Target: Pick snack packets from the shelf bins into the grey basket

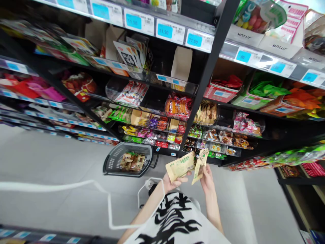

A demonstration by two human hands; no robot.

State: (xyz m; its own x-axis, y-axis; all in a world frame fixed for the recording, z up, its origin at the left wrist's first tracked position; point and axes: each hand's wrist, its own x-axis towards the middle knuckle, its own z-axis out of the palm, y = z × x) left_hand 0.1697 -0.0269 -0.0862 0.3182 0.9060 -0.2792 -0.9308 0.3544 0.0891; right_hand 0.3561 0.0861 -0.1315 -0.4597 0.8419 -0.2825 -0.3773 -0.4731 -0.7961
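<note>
My left hand (pixel 172 183) is closed on the lower edge of a beige snack packet (pixel 180 166) printed with green characters and a barcode. Close beside it, my right hand (pixel 207 178) grips another beige snack packet (pixel 200 165), turned nearly edge-on and tilted. The two packets are held side by side before the lower shelves; whether they touch, I cannot tell. To the left on the floor stands a grey shopping basket (pixel 109 162) with a dark rim, and several similar beige packets (pixel 132 161) lie in it.
Black shelving (pixel 203 78) with bagged snacks rises ahead. Similar beige packets (pixel 207 112) stand on a lower right shelf. A white cord-like strip (pixel 76 184) crosses the view from the left. Grey floor (pixel 63 162) spreads around, with another shelf (pixel 302 189) at the right.
</note>
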